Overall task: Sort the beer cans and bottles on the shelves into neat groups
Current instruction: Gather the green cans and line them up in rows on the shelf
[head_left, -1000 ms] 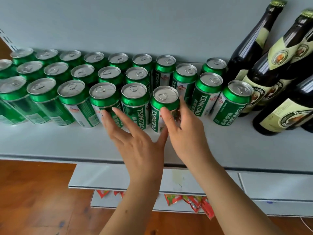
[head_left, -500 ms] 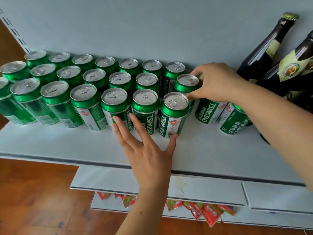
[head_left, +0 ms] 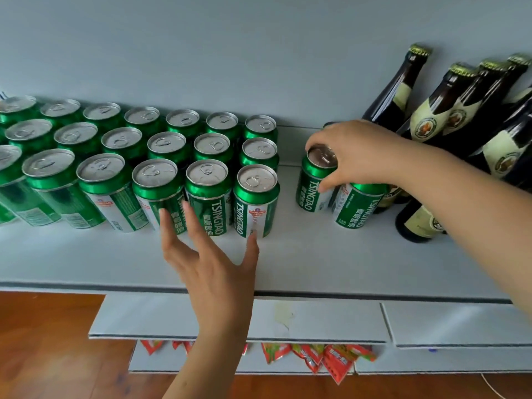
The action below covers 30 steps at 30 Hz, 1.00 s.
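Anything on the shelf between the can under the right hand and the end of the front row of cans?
Nothing visible: bare shelf separates the gripped Tsingtao can under the right hand from the front row's end can.

Pale grey back wall (head_left: 230,53) behind top shelf. Lower shelves (head_left: 316,321) step outward beneath. Red and green snack packets (head_left: 331,359) hang under lower shelf edge, right of centre. Reddish-brown wooden floor (head_left: 49,341) below, at left.

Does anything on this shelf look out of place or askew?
Yes. Two green Tsingtao cans stand apart from the tidy block of green cans, beside the brown glass bottles. The right hand grips one.
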Motion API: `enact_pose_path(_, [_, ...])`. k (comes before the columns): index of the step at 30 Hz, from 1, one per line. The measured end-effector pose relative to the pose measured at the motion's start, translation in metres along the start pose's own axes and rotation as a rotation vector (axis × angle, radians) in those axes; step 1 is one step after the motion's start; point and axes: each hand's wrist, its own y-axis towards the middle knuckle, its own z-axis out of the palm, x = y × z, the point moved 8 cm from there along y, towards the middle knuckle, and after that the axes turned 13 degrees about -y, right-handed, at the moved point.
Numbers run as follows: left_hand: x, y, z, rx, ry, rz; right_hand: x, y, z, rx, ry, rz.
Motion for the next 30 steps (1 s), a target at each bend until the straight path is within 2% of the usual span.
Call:
enact_pose_path(2, [-0.027, -0.015, -0.006, 0.008, -0.124, 0.156, 0.003, 0.009, -0.006, -0.071, 0.114, 0.026])
enact_pose_path(5, [-0.067, -0.037, 0.027, 0.306, -0.238, 0.333, 0.014, 0.034, -0.008, -0.099, 0.143, 0.018])
enact_pose_path(7, [-0.079, -0.043, 0.059, 0.520, -0.242, 0.288, 0.020, 0.048, -0.006, -0.065, 0.126, 0.003])
enact_pose_path(8, [-0.081, -0.043, 0.074, 0.578, -0.236, 0.241, 0.018, 0.051, -0.006, -0.053, 0.122, 0.004])
enact_pose_path(10, [-0.083, -0.040, 0.098, 0.631, -0.242, 0.129, 0.004, 0.046, -0.015, -0.079, 0.127, 0.043])
enact_pose_path(13, [-0.086, -0.036, 0.139, 0.717, -0.251, -0.021, -0.036, 0.016, -0.041, -0.251, 0.220, 0.220])
enact_pose_path(15, [-0.084, -0.028, 0.160, 0.715, -0.256, -0.052, -0.057, -0.003, -0.047, -0.301, 0.249, 0.321])
enact_pose_path(18, [-0.079, -0.018, 0.165, 0.667, -0.238, -0.065, -0.066, -0.007, -0.041, -0.297, 0.198, 0.360])
enact_pose_path(25, [-0.071, -0.036, 0.085, 0.477, -0.038, -0.011, -0.038, 0.027, 0.004, -0.001, -0.053, 0.174])
enact_pose_path(30, [-0.056, -0.037, 0.051, 0.410, -0.039, -0.098, -0.035, 0.033, -0.002, 0.060, -0.161, 0.209])
